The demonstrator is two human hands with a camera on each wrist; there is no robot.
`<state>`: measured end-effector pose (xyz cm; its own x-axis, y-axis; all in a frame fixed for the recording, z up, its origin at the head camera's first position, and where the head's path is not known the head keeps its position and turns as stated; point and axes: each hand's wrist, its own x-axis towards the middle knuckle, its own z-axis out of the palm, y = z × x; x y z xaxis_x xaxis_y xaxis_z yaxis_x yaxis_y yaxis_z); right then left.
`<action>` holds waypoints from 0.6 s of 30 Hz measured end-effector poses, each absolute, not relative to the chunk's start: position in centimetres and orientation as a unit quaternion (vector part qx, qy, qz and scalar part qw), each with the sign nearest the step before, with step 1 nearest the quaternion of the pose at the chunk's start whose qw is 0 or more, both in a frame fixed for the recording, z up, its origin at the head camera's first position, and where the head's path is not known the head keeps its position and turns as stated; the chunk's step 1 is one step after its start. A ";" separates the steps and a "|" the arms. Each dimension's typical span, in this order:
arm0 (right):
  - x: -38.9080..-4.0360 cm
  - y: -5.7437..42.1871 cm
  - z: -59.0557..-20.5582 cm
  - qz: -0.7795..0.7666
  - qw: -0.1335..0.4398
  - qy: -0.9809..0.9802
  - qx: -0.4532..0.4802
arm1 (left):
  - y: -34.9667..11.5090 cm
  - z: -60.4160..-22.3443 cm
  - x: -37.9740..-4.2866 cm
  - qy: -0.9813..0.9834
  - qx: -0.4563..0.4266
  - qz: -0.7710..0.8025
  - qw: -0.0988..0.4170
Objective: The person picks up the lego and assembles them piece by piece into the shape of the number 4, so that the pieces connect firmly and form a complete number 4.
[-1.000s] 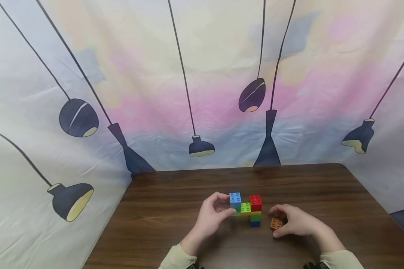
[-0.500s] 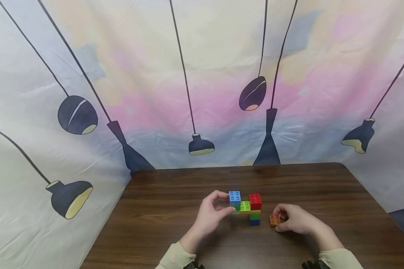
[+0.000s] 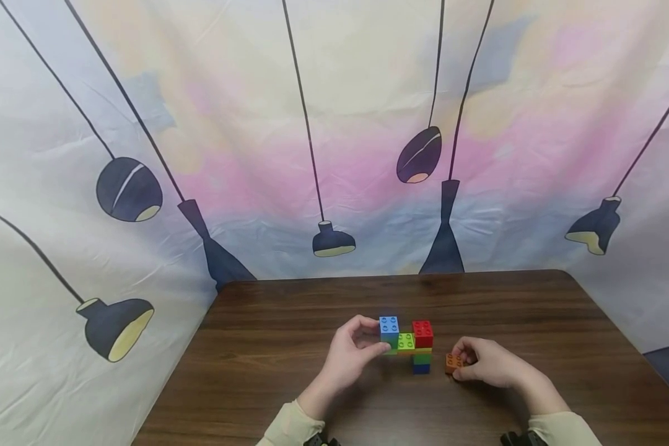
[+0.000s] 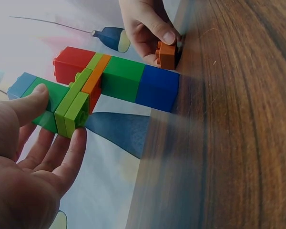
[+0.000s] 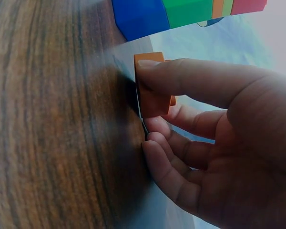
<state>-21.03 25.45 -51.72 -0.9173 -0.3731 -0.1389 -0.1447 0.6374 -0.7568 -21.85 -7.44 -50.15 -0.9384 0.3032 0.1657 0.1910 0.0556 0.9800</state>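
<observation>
A toy brick structure stands on the table, with a dark blue brick at its foot and a green brick above that. Lime and orange layers cross it, topped by a red brick on one side and a light blue brick on the other. My left hand holds the overhanging left end, thumb on the green brick under the light blue one, fingers below the lime layer. To the right, my right hand pinches an orange brick, studs toward the palm, close over the table.
The dark wooden table runs back to a fabric backdrop printed with hanging lamps. Cream sleeves and black wrist straps show at the front edge of the head view.
My right fingers have closed on the orange brick, which has shifted slightly left and back toward the structure. The left hand and structure stay in place.
</observation>
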 end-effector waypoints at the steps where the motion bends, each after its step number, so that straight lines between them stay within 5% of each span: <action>1: -21.1 25.5 -51.7 -0.400 0.144 0.893 -0.144 | -7.4 -50.1 -21.9 0.726 0.170 0.665 0.043; 18: -21.1 25.8 -51.7 -0.409 0.152 0.888 -0.145 | -7.5 -50.1 -21.8 0.730 0.169 0.661 0.046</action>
<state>-21.07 25.75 -51.74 -0.9117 -0.3821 -0.1510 -0.1337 0.6234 -0.7704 -21.83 -7.48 -50.12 -0.9389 0.3069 0.1561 0.1858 0.0698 0.9801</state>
